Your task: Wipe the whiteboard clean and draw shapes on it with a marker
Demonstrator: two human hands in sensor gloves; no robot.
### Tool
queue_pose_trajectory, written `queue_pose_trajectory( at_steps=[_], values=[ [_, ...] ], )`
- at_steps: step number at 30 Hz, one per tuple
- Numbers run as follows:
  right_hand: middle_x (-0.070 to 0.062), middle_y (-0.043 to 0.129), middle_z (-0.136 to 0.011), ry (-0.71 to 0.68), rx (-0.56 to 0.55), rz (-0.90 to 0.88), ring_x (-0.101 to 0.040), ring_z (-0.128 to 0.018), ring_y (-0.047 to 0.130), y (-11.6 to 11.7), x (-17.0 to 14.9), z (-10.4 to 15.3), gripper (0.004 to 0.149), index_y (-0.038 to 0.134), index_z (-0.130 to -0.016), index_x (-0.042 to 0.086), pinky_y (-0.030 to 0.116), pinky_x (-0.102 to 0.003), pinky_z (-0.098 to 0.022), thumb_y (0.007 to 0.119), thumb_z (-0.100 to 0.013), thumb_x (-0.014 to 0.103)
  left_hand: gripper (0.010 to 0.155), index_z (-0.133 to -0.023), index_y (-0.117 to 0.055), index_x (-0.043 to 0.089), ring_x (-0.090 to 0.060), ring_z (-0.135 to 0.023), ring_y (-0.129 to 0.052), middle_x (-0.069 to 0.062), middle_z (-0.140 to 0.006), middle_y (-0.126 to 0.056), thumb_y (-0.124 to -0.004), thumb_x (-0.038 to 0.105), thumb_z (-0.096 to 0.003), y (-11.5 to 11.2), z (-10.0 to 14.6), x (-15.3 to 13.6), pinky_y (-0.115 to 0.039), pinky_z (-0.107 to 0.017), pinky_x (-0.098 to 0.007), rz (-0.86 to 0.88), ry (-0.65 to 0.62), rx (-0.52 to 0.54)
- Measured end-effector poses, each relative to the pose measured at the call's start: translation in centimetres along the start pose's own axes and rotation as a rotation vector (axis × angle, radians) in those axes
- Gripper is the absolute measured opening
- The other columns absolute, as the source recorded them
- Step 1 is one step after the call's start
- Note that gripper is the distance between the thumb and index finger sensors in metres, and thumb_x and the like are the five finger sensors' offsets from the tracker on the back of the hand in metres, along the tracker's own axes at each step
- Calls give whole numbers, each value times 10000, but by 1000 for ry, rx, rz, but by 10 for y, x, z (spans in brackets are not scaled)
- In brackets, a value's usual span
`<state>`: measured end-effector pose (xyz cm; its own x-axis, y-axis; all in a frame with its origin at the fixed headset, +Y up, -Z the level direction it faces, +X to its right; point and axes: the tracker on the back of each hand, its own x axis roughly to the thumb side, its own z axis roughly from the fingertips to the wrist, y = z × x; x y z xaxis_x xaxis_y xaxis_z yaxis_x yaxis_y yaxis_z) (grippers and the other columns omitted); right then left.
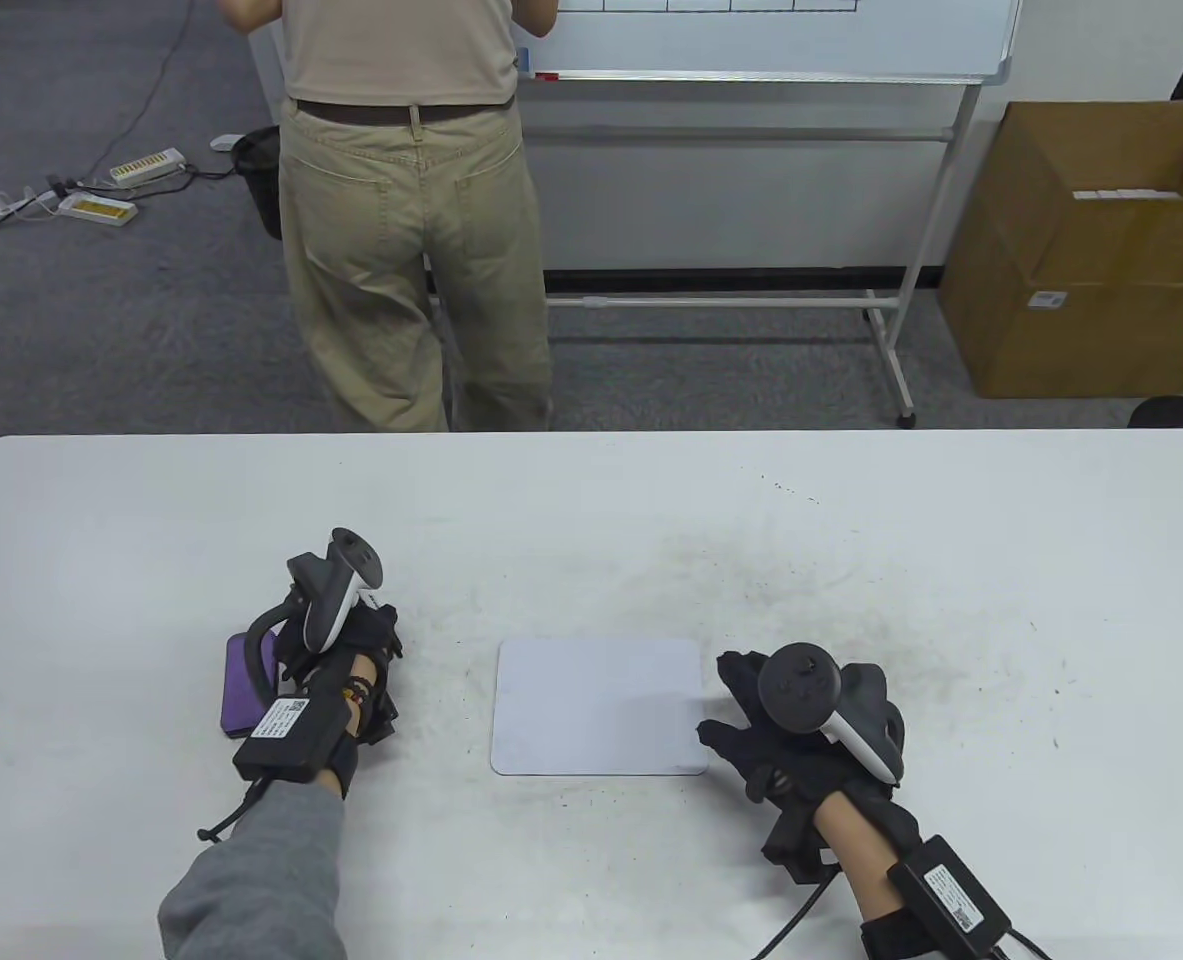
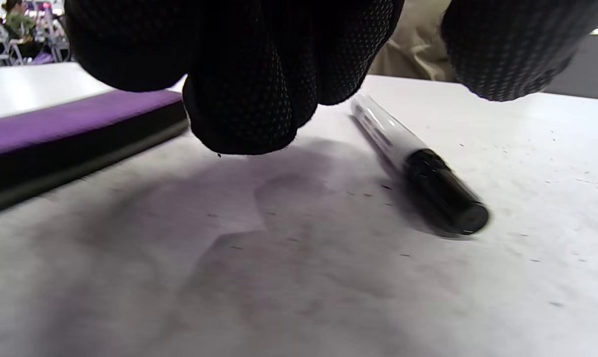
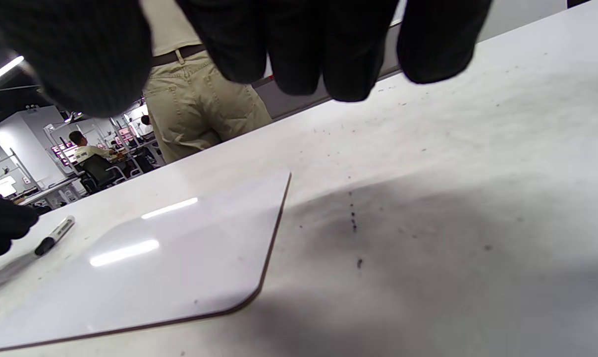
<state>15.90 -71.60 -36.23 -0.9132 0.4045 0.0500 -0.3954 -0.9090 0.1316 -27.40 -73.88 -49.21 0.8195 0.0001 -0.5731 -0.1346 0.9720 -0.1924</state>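
A small blank whiteboard (image 1: pixel 599 708) (image 3: pixel 145 267) lies flat on the white table (image 1: pixel 851 540). My right hand (image 1: pixel 741 705) rests just to its right with fingers spread, the thumb at the board's right edge, holding nothing. My left hand (image 1: pixel 379 630) hovers left of the board with its fingers (image 2: pixel 244 99) loosely curled and empty. Under it a black-capped white marker (image 2: pixel 417 166) (image 3: pixel 55 235) lies on the table, hidden in the table view. A purple eraser (image 1: pixel 246 685) (image 2: pixel 56 134) lies just left of that hand.
A person in khaki trousers (image 1: pixel 411 250) stands beyond the table's far edge at a large whiteboard on a stand (image 1: pixel 771 45). A cardboard box (image 1: pixel 1091 250) sits on the floor at the right and power strips (image 1: pixel 101 205) at the left. Dark specks dot the table.
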Motion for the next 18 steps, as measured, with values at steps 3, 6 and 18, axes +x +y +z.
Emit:
queue_pose_trajectory(
  at_steps=[3,6,18],
  values=[
    [-87,629,-1099,-1,2,0,-362,-1027,706,0,0,0,812,591,-1041,235,636,-579,-693,812,-339,578,707,-902,-749,199,-183,-518,-1040,-92,-811,-919,-772,621,-336,-5,-8,14,-899,-347,-359,-46,23,-61],
    [-86,633,-1097,-1,8,-2,-362,-1024,710,0,0,0,811,590,-1042,234,637,-579,-692,811,-341,577,685,-861,-783,193,-164,-475,-1047,-80,-747,-954,-790,623,-328,-9,-14,24,-906,-316,-354,-94,63,-63],
    [-90,643,-1092,-5,32,5,-362,-1016,726,3,1,0,811,596,-1040,222,648,-576,-686,808,-343,578,541,-765,-835,149,-120,-357,-1038,-43,-627,-969,-829,503,-355,-13,-28,24,-910,-248,-347,-161,114,-155]
  ],
)
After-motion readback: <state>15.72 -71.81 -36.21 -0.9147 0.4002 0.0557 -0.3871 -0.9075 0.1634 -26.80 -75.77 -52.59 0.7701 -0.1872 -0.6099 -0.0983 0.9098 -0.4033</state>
